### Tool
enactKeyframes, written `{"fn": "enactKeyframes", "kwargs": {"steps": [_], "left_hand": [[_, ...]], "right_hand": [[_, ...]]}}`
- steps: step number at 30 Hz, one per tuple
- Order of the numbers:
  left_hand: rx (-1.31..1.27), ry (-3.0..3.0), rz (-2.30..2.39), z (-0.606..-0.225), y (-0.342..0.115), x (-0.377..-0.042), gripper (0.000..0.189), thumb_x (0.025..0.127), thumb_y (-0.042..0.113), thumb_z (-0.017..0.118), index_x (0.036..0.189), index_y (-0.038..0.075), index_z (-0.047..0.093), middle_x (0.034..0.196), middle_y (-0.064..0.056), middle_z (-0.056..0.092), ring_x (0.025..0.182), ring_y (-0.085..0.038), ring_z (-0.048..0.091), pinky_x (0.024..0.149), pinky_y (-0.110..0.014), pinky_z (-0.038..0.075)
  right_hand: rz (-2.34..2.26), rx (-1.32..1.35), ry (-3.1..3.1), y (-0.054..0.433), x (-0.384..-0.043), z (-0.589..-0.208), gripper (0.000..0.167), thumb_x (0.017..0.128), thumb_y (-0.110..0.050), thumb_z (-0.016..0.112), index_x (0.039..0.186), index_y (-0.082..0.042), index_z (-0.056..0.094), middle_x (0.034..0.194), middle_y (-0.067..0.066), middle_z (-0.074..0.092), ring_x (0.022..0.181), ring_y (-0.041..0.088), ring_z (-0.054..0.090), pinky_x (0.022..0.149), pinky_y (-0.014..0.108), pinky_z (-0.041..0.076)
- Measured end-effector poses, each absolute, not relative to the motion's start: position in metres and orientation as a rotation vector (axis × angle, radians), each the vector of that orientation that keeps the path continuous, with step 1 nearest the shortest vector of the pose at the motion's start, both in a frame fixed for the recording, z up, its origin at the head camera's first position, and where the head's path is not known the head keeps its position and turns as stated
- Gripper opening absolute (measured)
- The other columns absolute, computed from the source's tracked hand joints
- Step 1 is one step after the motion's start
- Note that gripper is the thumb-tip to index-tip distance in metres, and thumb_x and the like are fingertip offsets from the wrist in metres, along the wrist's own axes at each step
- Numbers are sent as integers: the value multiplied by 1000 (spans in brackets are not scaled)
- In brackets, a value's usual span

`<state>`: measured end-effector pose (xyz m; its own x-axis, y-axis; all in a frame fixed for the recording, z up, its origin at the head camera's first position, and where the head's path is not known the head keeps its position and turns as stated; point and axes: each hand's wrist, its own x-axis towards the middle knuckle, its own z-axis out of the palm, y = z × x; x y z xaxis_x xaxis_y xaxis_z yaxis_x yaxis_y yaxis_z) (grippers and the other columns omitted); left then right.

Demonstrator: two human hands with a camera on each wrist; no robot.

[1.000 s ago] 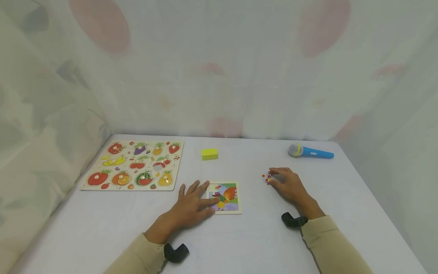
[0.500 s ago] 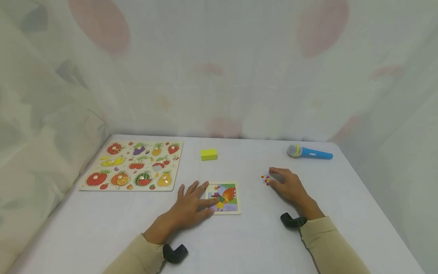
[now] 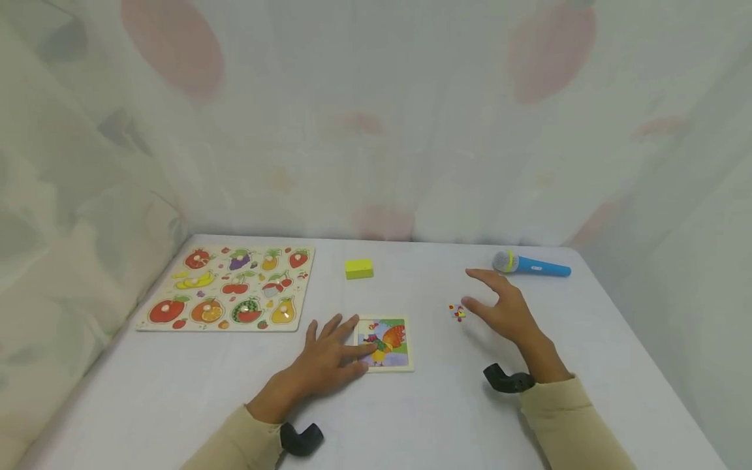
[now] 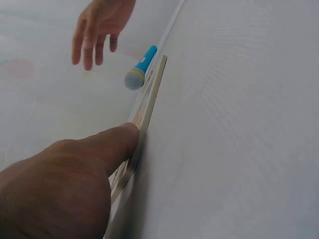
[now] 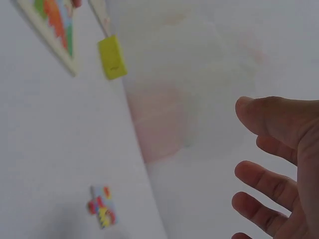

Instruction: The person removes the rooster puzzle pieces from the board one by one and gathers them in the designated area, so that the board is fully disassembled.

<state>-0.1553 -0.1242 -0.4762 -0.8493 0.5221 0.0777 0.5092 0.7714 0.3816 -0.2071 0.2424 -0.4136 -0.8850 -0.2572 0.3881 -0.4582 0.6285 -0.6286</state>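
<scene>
My left hand (image 3: pixel 323 362) rests with spread fingers on the left side of a small framed picture puzzle (image 3: pixel 395 344) that shows a colourful bird. In the left wrist view, the thumb (image 4: pixel 117 142) lies along the edge of the puzzle's frame. A loose jigsaw piece (image 3: pixel 457 313), patterned in red, yellow and light blue, lies on the white table to the right of the puzzle. Above and right of that piece, my right hand (image 3: pixel 510 313) hovers with thumb and fingers apart, holding nothing. The right wrist view shows the jigsaw piece (image 5: pixel 102 206) flat on the table, apart from the fingers.
A wooden fruit peg puzzle board (image 3: pixel 226 288) lies at the back left. Behind the picture puzzle sits a yellow block (image 3: pixel 359 269). A blue toy microphone (image 3: pixel 531 264) lies at the back right, beyond the right hand. Fabric hangs along the table's back and sides.
My right hand has let go of the jigsaw piece and risen away from it, its fingers spreading. The left hand stays on the picture puzzle.
</scene>
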Motion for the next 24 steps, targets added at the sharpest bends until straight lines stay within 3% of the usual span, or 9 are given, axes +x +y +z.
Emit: {"fn": "enactKeyframes", "kwargs": {"steps": [14, 24], "left_hand": [[868, 2924, 605, -475, -123, -155, 39, 94, 54, 52, 130, 42, 60, 156, -6, 27, 142, -38, 14, 102, -70, 0], [875, 2925, 603, -473, -124, -155, 39, 94, 53, 53, 130, 41, 61, 155, -7, 29, 141, -39, 16, 101, -71, 2]], "right_hand": [[1164, 717, -2450, 214, -193, -377, 56, 82, -14, 78, 133, -5, 57, 134, 7, 54, 126, 26, 45, 101, 52, 35], [1223, 781, -2417, 187, -190, -374, 56, 83, -15, 78, 134, -11, 57, 135, 4, 53, 128, 22, 43, 101, 51, 35]]}}
